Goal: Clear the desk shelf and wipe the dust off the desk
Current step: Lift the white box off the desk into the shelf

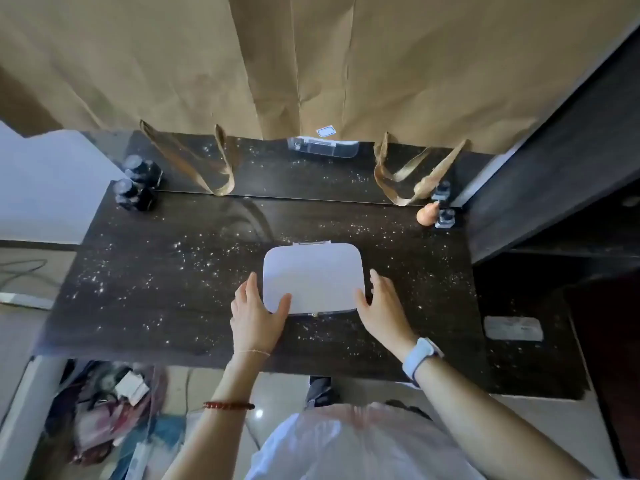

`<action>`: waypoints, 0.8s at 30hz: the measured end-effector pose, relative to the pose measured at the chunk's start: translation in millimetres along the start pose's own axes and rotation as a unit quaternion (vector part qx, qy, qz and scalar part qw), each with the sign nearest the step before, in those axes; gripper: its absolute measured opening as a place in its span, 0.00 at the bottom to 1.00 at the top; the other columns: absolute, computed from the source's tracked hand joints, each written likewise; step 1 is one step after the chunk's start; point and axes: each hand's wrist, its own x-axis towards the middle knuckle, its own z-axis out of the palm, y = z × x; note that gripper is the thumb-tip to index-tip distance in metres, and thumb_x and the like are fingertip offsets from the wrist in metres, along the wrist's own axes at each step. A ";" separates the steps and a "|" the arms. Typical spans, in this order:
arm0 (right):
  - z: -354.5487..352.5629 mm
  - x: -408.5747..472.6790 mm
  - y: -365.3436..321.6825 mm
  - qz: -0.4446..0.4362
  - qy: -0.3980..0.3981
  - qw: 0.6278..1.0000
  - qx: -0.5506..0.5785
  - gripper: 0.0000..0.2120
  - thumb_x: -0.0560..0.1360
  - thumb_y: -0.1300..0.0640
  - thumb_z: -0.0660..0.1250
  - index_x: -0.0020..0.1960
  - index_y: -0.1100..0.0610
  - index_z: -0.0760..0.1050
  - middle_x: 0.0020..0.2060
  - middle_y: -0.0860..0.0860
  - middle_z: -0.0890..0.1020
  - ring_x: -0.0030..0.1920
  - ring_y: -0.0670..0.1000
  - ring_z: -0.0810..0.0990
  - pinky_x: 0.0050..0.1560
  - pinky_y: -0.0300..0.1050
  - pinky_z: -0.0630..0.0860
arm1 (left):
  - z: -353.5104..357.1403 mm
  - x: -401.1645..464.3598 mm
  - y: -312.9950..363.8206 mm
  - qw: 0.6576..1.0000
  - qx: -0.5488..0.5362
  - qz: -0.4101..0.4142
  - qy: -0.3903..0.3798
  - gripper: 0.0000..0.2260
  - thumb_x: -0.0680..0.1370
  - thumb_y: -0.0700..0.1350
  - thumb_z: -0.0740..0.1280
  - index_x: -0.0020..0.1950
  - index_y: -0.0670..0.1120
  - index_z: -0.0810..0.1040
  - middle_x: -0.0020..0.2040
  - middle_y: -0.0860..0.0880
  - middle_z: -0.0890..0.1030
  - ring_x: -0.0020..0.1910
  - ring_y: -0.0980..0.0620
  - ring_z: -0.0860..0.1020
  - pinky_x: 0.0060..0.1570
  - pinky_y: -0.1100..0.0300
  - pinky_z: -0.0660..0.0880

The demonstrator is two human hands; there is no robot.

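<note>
A white flat box with rounded corners (313, 277) lies in the middle of the dark desk (156, 271), which is speckled with pale dust. My left hand (254, 315) rests against the box's near left corner, thumb on its lid. My right hand (382, 306) touches its near right corner, fingers along the side. Both hands hold the box between them on the desk. A watch sits on my right wrist.
A mirror along the back reflects the desk. A black ink bottle (133, 197) stands at the back left. A small orange gourd (425, 214) and a small dark bottle (445, 218) stand at the back right. Brown paper bags hang above. A grey cloth (513, 328) lies at right. A dark shelf unit (571, 188) borders the right.
</note>
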 end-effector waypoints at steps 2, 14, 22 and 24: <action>8.4 18.7 -6.8 0.027 -0.010 1.000 0.008 0.20 0.77 0.54 0.59 0.64 0.65 0.65 0.61 0.62 0.72 0.62 0.60 0.70 0.60 0.51 0.70 | 1.8 23.1 4.3 0.998 -0.037 -0.029 -0.047 0.34 0.72 0.52 0.68 0.72 0.42 0.58 0.70 0.40 0.64 0.67 0.41 0.62 0.64 0.49 0.61; -13.7 -3.5 -2.6 0.039 0.162 0.967 0.192 0.15 0.74 0.56 0.67 0.58 0.58 0.68 0.52 0.52 0.73 0.49 0.47 0.76 0.42 0.35 0.76 | 5.5 32.9 59.2 0.987 -0.089 0.134 0.002 0.39 0.64 0.47 0.77 0.68 0.40 0.61 0.63 0.42 0.67 0.62 0.47 0.62 0.62 0.61 0.59; -86.5 -60.7 71.1 0.067 0.345 0.899 0.260 0.18 0.73 0.54 0.65 0.61 0.57 0.67 0.55 0.51 0.74 0.51 0.42 0.74 0.46 0.26 0.72 | 53.1 -11.5 158.7 0.920 -0.098 0.367 -0.099 0.38 0.66 0.57 0.71 0.69 0.45 0.57 0.66 0.42 0.67 0.63 0.51 0.63 0.63 0.54 0.64; -106.4 -73.2 96.1 0.083 0.372 0.878 0.288 0.20 0.71 0.51 0.61 0.60 0.57 0.67 0.54 0.50 0.75 0.52 0.42 0.75 0.46 0.28 0.73 | 74.0 -31.5 181.0 0.899 -0.101 0.408 -0.125 0.37 0.67 0.58 0.68 0.70 0.47 0.55 0.67 0.43 0.66 0.65 0.52 0.62 0.64 0.56 0.63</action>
